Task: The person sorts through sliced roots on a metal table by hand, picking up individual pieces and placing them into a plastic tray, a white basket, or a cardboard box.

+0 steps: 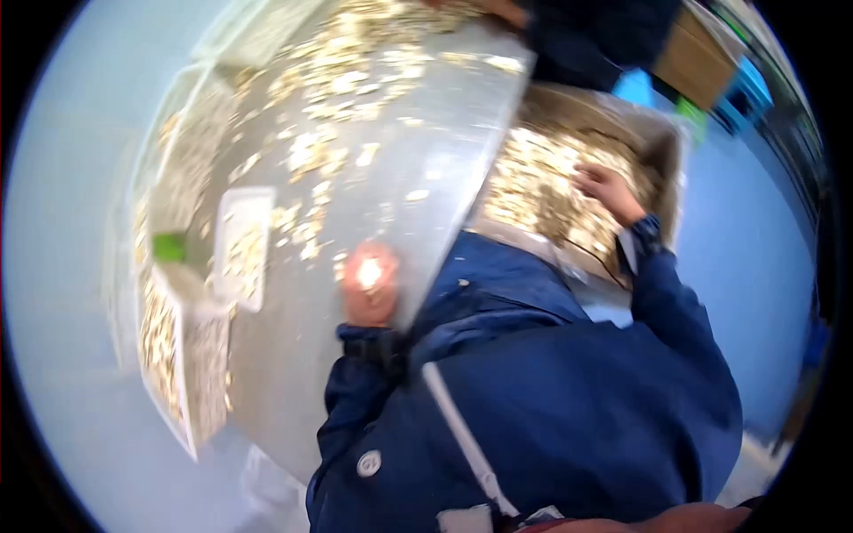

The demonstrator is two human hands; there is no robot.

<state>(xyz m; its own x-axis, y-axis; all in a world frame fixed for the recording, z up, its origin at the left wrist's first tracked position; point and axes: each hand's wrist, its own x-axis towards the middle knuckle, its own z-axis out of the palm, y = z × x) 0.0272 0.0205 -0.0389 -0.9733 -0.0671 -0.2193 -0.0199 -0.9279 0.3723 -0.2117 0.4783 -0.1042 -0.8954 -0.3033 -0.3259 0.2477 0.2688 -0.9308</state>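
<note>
My left hand (370,282) is over the metal table (444,115), beside a few scattered pale pieces (306,151); glare and blur hide its fingers and whatever is in them. To the right, my right hand (608,189) reaches over a lined cardboard box (662,133) full of similar pale, flat pieces (551,164). Its fingers look bent down at the surface of the pieces, and their tips are too blurred to tell if they grip any.
A small white tray (258,202) with pieces lies left on the table. Beyond it are clear bins (204,355) of pieces and a green block (169,247). At the top, a co-worker's hand (506,11) is at a larger pile. Blue stools (745,93) stand at upper right.
</note>
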